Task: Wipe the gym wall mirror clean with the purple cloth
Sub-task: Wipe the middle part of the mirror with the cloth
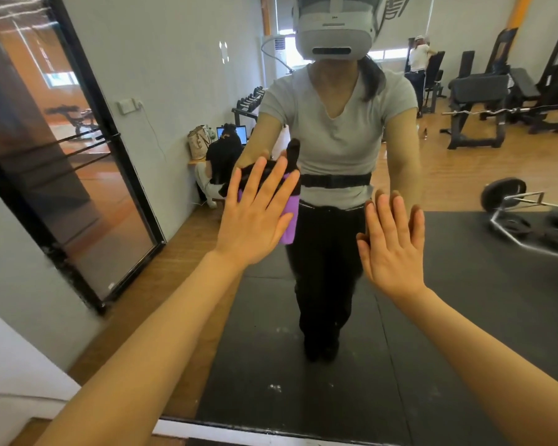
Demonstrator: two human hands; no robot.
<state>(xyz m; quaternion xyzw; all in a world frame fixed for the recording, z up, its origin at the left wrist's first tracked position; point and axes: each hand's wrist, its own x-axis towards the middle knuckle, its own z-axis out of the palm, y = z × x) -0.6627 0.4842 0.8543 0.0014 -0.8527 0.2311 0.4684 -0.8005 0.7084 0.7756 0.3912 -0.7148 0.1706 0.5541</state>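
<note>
Left hand (255,217), centre of frame: fingers straight and spread, palm pressing purple cloth (288,220) flat against mirror (464,284). Cloth shows only at hand's right edge, mostly covered. Right hand (392,243), right of centre: fingers straight, holding nothing, flat at glass; contact likely but not certain. Risks, as judgement: bare right palm may leave fresh smears on glass; cloth held by pressure alone, so it may slip or bunch if pressure eases; white specks at lower centre of frame remain unwiped.
</note>
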